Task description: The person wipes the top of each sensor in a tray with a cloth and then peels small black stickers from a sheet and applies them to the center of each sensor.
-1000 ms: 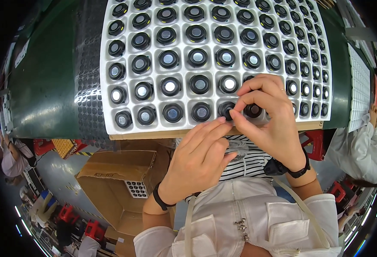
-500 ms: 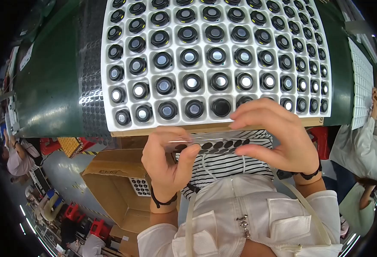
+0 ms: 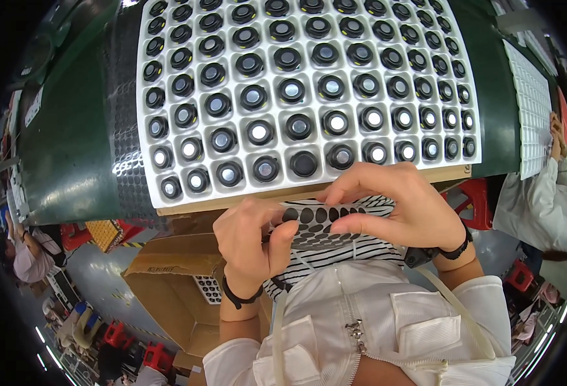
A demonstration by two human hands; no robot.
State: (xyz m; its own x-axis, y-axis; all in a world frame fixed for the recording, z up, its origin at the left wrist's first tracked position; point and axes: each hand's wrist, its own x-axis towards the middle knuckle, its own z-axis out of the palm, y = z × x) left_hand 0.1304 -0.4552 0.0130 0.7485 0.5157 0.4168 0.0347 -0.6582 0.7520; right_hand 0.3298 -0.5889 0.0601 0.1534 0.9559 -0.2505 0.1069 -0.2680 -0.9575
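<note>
My left hand (image 3: 251, 241) pinches the left end of a clear sheet of round black stickers (image 3: 312, 231), bent in front of my striped clothing. The thumb lies on the sheet's near face. My right hand (image 3: 402, 206) is at the sheet's upper right part, its thumb over the face and its index finger at the top edge; whether a sticker is between them is hidden. Just beyond is a white compartment tray (image 3: 151, 170) of round black parts, most with pale, shiny centres. One front-row part (image 3: 303, 164) has an all-black top.
The tray rests on cardboard (image 3: 232, 201) over a dark green work surface (image 3: 71, 135). More clear sheet with black dots (image 3: 126, 116) lies left of it. An open cardboard box (image 3: 167, 283) stands lower left. Another white tray (image 3: 531, 109) and a co-worker (image 3: 541, 206) are at right.
My right hand has come down and left from the tray's edge to the sheet. The sheet now tilts, showing more black dots. The tray appears shifted left in view.
</note>
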